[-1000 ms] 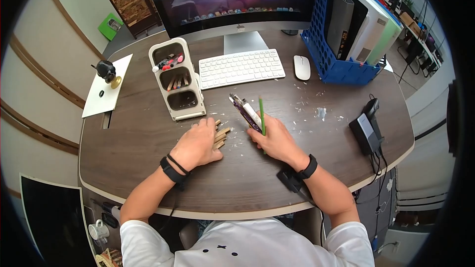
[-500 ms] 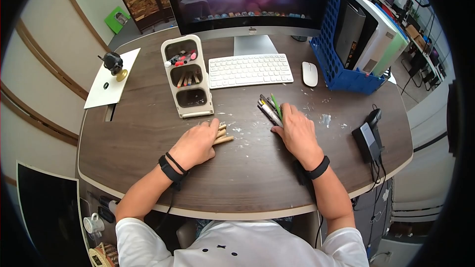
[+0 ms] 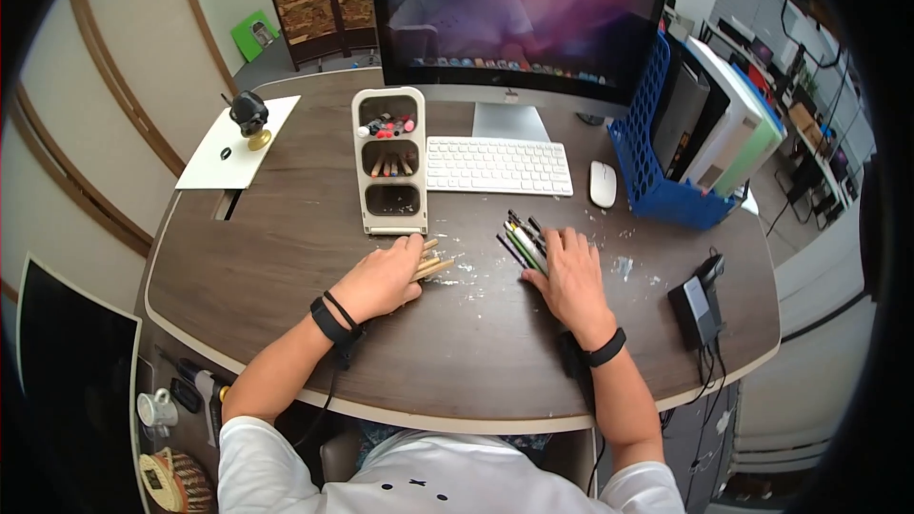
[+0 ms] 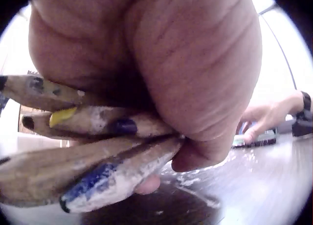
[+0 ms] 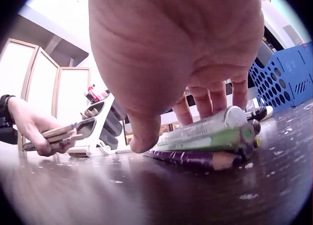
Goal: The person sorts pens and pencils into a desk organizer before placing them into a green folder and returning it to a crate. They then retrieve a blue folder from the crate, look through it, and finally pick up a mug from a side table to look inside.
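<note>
Both hands rest on the dark wood-grain worktop (image 3: 286, 257), well apart from each other. The left hand (image 3: 381, 281) curls its fingers round a bundle of worn, paint-smeared wooden pencils (image 3: 430, 265); the left wrist view shows their blunt tips (image 4: 88, 186) poking out beneath the palm, chalky white with blue and yellow flecks. The right hand (image 3: 568, 276) lies flat, fingers straight, pressing down on a second cluster of pens and pencils (image 3: 524, 240) lying on the worktop; in the right wrist view these show as a green hexagonal pencil (image 5: 215, 137), a purple one beneath it and a smooth silver barrel on top.

Just beyond the left hand stands a cream plastic organiser with three stacked compartments (image 3: 390, 160), the top two holding markers and pencils. Pale shavings and flakes (image 3: 624, 266) are scattered over the worktop by the right hand. Farther back sit a flat white keyboard (image 3: 498, 167), a white mouse (image 3: 603, 184), a large silver-footed monitor (image 3: 519, 24) and a blue perforated file rack (image 3: 657, 171) of binders. A black scanner (image 3: 700, 305) sits near the right edge.
</note>
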`<action>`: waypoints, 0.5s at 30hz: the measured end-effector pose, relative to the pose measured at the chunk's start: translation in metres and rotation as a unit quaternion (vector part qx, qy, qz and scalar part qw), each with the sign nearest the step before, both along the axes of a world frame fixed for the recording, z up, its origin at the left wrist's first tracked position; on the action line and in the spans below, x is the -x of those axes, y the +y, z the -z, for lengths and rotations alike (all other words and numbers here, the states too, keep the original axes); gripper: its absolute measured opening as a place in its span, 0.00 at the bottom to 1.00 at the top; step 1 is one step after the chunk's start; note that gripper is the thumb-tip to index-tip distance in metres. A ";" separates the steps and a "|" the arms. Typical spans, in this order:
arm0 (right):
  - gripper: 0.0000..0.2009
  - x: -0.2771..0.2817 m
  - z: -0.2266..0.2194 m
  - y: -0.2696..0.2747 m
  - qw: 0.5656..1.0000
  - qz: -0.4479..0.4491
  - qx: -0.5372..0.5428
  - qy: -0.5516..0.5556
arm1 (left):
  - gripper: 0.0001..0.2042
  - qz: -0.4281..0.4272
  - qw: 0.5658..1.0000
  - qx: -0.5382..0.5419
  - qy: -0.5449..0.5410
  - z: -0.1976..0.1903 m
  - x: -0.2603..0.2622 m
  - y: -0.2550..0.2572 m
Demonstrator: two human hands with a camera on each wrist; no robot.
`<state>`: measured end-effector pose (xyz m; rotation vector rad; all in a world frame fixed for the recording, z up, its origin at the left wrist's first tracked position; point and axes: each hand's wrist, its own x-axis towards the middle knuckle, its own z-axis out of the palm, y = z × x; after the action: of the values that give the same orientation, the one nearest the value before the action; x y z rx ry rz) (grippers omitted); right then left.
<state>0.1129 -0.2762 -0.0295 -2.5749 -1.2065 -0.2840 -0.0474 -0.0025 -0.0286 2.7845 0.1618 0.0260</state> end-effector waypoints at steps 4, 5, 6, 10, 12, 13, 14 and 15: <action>0.32 0.009 -0.010 0.004 0.997 -0.041 -0.040 -0.053 | 0.21 0.016 0.983 0.182 -0.028 0.002 -0.010 0.009; 0.32 0.014 -0.014 0.006 0.996 -0.054 -0.034 -0.062 | 0.20 0.017 0.963 0.266 -0.048 0.003 -0.013 0.004; 0.31 0.018 -0.017 0.008 0.994 -0.076 -0.066 -0.031 | 0.17 0.009 0.947 0.298 -0.117 0.010 -0.018 -0.005; 0.24 0.040 -0.033 0.018 0.977 -0.147 -0.115 0.108 | 0.13 -0.023 0.863 0.469 -0.186 0.003 -0.028 -0.041; 0.20 0.043 -0.029 0.022 0.953 -0.185 -0.168 0.174 | 0.12 -0.015 0.817 0.518 -0.252 -0.003 -0.026 -0.056; 0.20 0.046 -0.030 0.025 0.953 -0.186 -0.167 0.173 | 0.12 -0.015 0.817 0.519 -0.253 0.001 -0.025 -0.062; 0.21 0.051 -0.032 0.027 0.935 -0.179 -0.223 0.212 | 0.12 -0.004 0.813 0.517 -0.269 0.006 -0.025 -0.068; 0.21 0.055 -0.033 0.029 0.912 -0.171 -0.277 0.251 | 0.13 0.007 0.808 0.516 -0.284 0.011 -0.023 -0.073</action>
<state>0.0577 -0.2473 0.0037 -1.7612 -1.1396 0.1037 -0.0243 -0.0751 -0.0392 1.5849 -0.0129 0.5769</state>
